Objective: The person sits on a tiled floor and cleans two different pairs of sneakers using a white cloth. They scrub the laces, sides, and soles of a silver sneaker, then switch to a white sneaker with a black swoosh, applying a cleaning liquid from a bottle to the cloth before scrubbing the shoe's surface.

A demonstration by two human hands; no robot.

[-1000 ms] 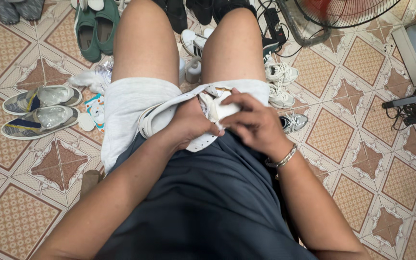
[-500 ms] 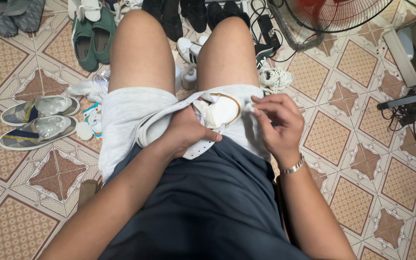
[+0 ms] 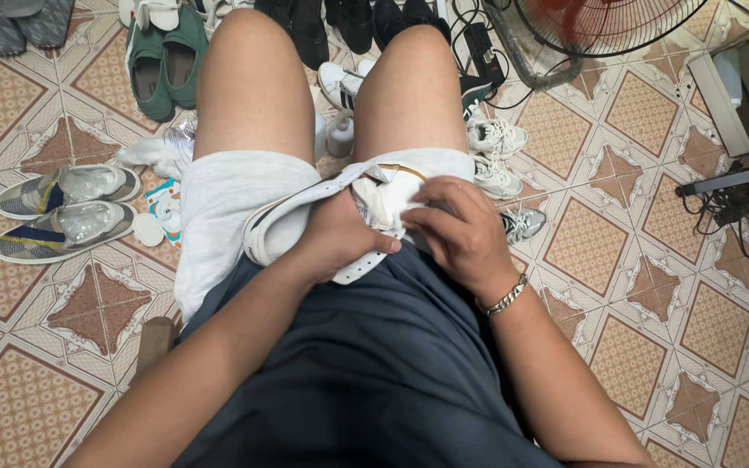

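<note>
On your lap, your left hand (image 3: 340, 234) grips the white shoe (image 3: 322, 217) while your right hand (image 3: 461, 230) pinches its opening, seemingly mid-stuffing; next likely needs steady, deeper fingers.

White sneaker (image 3: 305, 221) on its side across the lap

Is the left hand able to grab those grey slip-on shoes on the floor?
Probably not right now: the left hand grips the white shoe on the lap, though nothing blocks the way to the grey slip-on shoes.
</note>
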